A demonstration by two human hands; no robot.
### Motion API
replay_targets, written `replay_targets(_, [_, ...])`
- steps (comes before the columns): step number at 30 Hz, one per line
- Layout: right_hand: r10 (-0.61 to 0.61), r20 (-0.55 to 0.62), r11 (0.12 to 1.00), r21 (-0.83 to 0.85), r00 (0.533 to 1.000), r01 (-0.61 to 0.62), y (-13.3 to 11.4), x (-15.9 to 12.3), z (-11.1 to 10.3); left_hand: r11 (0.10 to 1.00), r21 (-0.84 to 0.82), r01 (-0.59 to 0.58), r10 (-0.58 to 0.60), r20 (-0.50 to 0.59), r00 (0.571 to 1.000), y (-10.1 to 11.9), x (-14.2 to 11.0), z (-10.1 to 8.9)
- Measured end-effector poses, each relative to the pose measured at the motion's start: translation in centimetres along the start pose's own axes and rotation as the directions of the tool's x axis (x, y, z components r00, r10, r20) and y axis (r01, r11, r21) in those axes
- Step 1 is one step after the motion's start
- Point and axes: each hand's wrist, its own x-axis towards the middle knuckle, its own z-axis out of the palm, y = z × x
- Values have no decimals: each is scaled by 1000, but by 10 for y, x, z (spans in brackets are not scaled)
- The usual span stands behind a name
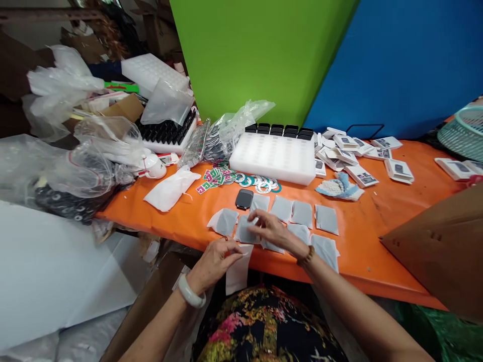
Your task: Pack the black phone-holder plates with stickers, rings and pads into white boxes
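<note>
The pale sheet (237, 276) hangs at the near edge of the bench (381, 251), its upper end in the left hand (215, 261); the grip there is closed, thumb and forefinger together on it. It is probably very light, limp and easily creased or torn, best pinched flat by a top corner. The right hand (273, 231) arches over the wrapped packets (326, 219), fingers curved and apart; whether a fingertip touches one cannot be told.

The packets lie in uneven rows along the near edge, squarish, with thin, translucent, wrinkled wrapping over grey contents. Each likely handles as a stiff, light slab in a slippery skin, held most securely by two opposite sides. The dark plate (244, 199), just beyond them, is smooth and round-cornered; its glossy face may mark or scratch, so its rim is the safer hold.

Toward the far edge stand a matte white foam block (273, 166), crisp-edged and presumably light, and small card boxes (362, 176). Between block and packets lie flat rings (264, 187); nearby, a soft, rumpled cloth (339, 188).
</note>
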Motion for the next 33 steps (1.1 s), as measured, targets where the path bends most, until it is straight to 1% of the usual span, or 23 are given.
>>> replay_targets(1, [-13,-63,987,-161,998,3,1,16,-6,1000,24,-15,15,-3,1000,0,0,-1])
replay_targets(2, [-7,-95,942,-336,995,-25,2,32,-11,999,40,-29,29,4,1000,0,0,-2])
replay_targets(3, [15,-105,870,-488,994,-65,2,47,-16,998,50,-42,41,16,999,0,1,-2])
replay_targets(5, [52,-108,786,-609,993,-108,2,73,-22,996,62,-63,61,39,997,0,1,-3])
replay_targets(8, [126,-84,724,-674,988,-149,3,99,-23,993,93,-72,67,51,996,-3,0,-4])
replay_targets(11, [191,-52,678,-715,980,-170,3,115,-23,992,110,-69,64,44,997,-6,-1,-4])
replay_targets(13, [220,-26,674,-718,975,-172,3,121,-25,992,102,-69,66,35,997,-8,-2,-4])
replay_targets(15, [233,-1,692,-702,972,-167,3,126,-30,993,96,-65,63,28,998,-9,-2,-4])
replay_targets(17, [215,14,725,-672,976,-150,2,128,-35,993,100,-58,56,21,998,-11,-1,-4])
replay_targets(20, [147,18,794,-599,989,-106,-1,124,-39,993,105,-59,59,4,998,-12,1,-4])
replay_targets(23, [71,5,871,-488,997,-60,-6,107,-39,991,100,-90,90,3,996,-13,5,-4])
replay_targets(25, [21,-17,913,-408,1000,-26,-11,88,-37,990,97,-104,104,6,995,-12,7,-3])
replay_targets(27, [-46,-46,976,-215,998,35,-18,63,-35,990,89,-111,111,-3,994,-8,9,-2])
replay_targets(28, [-84,-70,995,-53,994,80,-22,49,-34,990,82,-117,118,-10,993,-6,10,-2])
replay_targets(29, [-111,-97,986,112,989,121,-26,34,-32,989,72,-128,130,-15,991,-3,10,-1])
replay_targets(30, [-122,-131,960,235,984,150,-30,21,-31,988,64,-141,143,-20,990,0,11,0])
replay_targets(31, [-122,-163,935,312,979,168,-34,8,-30,987,61,-151,153,-26,988,4,11,0])
replay_targets(33, [-102,-217,921,348,971,175,-39,-14,-27,984,69,-166,169,-40,985,11,12,3])
